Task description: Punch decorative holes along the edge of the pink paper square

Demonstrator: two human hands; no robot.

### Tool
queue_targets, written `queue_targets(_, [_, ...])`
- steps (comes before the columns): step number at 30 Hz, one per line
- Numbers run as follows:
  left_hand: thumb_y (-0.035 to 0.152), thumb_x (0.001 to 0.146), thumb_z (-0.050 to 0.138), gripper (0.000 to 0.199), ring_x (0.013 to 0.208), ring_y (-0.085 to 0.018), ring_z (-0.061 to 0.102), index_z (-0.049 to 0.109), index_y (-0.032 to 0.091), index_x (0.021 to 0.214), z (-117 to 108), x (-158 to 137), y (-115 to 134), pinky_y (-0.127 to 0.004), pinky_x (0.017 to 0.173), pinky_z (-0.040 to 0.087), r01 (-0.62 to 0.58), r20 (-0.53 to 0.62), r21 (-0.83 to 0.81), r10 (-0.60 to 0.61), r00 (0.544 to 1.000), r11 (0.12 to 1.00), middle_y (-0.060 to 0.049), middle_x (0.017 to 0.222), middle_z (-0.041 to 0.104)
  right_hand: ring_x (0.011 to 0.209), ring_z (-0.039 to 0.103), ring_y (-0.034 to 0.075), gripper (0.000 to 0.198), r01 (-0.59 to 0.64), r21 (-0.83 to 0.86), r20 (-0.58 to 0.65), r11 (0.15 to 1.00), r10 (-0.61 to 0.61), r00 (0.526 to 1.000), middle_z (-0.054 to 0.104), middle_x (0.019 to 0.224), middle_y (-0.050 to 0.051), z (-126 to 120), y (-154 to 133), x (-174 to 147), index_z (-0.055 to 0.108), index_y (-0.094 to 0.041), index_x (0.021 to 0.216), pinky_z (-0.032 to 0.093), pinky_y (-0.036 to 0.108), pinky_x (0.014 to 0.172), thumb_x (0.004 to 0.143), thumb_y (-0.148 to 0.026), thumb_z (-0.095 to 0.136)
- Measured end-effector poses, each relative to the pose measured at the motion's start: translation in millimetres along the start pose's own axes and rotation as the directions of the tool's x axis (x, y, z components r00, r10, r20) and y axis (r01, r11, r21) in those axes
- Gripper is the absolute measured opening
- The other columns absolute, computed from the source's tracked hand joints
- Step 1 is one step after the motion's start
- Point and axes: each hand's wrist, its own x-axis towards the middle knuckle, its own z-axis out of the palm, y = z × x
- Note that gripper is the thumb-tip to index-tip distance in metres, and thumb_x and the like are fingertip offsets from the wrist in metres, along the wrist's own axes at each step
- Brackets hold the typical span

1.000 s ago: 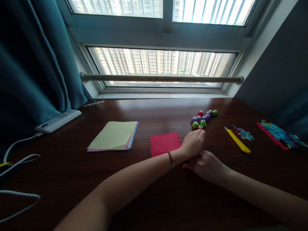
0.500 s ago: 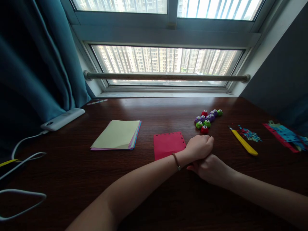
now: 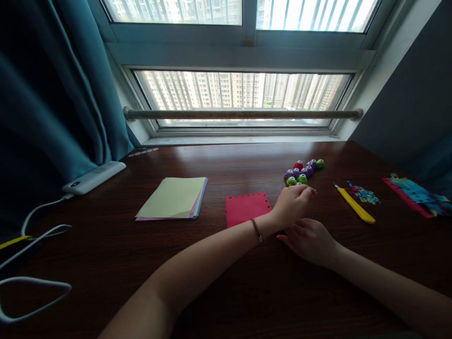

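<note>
Left hand (image 3: 292, 203) up over the dark wooden table (image 3: 226, 282), fingers curled, tips right at the near edge of the little paper punches (image 3: 303, 172). Looks closed on the nearest punch (mostly hidden under the fingers, so hard to be sure). Thin band (image 3: 256, 230) on that wrist.

Right hand (image 3: 310, 240) flat on the table, just under and behind the left one, fingers loose and open, holding nothing.

Punches in a small bunch, red, purple and green, near the window side of the table. Red paper sheet (image 3: 247, 208) with holes along its edge, just left of the left hand. Stack of colored paper (image 3: 174, 197) further left. Yellow knife (image 3: 354, 203) to the right of the punches, with tiny paper bits (image 3: 363, 194) beside it. Punched paper strips (image 3: 418, 195) at the far right. White power bank (image 3: 93, 177) with cables (image 3: 35, 254) at the left, by the blue curtain (image 3: 52, 94).
</note>
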Motion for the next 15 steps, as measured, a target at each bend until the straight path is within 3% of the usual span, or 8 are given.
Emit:
queue_targets(2, [0.032, 0.091, 0.028, 0.039, 0.093, -0.016, 0.058, 0.06, 0.013, 0.099, -12.6, 2.2, 11.2, -0.026, 0.084, 0.044, -0.054, -0.091, -0.097, 0.045, 0.995, 0.994, -0.006, 0.101, 0.064, 0.06, 0.051, 0.016, 0.019, -0.031, 0.008, 0.043, 0.999, 0.031, 0.999, 0.054, 0.064, 0.0, -1.6, -0.1, 0.2, 0.06, -0.015, 0.095, 0.031, 0.031, 0.057, 0.087, -0.03, 0.051])
queue_targets(5, [0.028, 0.089, 0.035, 0.034, 0.096, -0.018, 0.058, 0.062, 0.008, 0.091, -39.7, -2.8, 25.7, -0.03, 0.089, 0.043, -0.195, -0.248, -0.256, 0.131, 0.96, 0.947, -0.011, 0.097, 0.065, 0.058, 0.05, 0.013, 0.039, -0.087, 0.071, 0.081, 0.994, 0.081, 0.993, 0.055, 0.067, -0.002, -3.8, 0.4, -0.7, 0.046, -0.014, 0.123, 0.03, 0.03, 0.056, 0.089, -0.032, 0.048])
queue_targets(7, [0.026, 0.088, 0.039, 0.029, 0.099, -0.019, 0.058, 0.062, 0.009, 0.089, -58.6, -15.3, 27.0, -0.031, 0.092, 0.041, -0.211, -0.248, -0.233, 0.152, 0.957, 0.949, -0.011, 0.099, 0.065, 0.058, 0.051, 0.011, 0.05, -0.186, 0.171, 0.114, 0.968, 0.168, 0.979, 0.057, 0.07, -0.002, -3.8, 1.2, -2.3, 0.036, -0.013, 0.132, 0.032, 0.028, 0.057, 0.089, -0.035, 0.048])
queue_targets(11, [0.027, 0.087, 0.043, 0.027, 0.116, -0.018, 0.048, 0.057, 0.013, 0.106, -83.2, -57.9, 3.5, -0.032, 0.101, 0.037, -0.11, -0.055, 0.161, 0.12, 0.991, 0.981, -0.009, 0.113, 0.06, 0.054, 0.05, 0.01, 0.05, -0.406, 0.334, 0.269, 0.851, 0.327, 0.906, 0.056, 0.065, -0.004, -2.2, 4.1, -3.0, 0.043, -0.016, 0.127, 0.032, 0.025, 0.054, 0.085, -0.041, 0.051])
queue_targets(15, [0.029, 0.088, 0.042, 0.046, 0.132, -0.019, 0.026, 0.036, 0.015, 0.132, -86.3, -92.7, -28.4, -0.038, 0.11, 0.025, -0.189, 0.279, 0.519, 0.044, 0.959, 0.833, -0.008, 0.138, 0.038, 0.056, 0.05, 0.008, 0.031, -0.487, 0.477, 0.389, 0.732, 0.321, 0.863, 0.057, 0.065, -0.005, -3.3, 10.2, 2.3, 0.055, -0.024, 0.115, 0.034, 0.022, 0.056, 0.085, -0.035, 0.052])
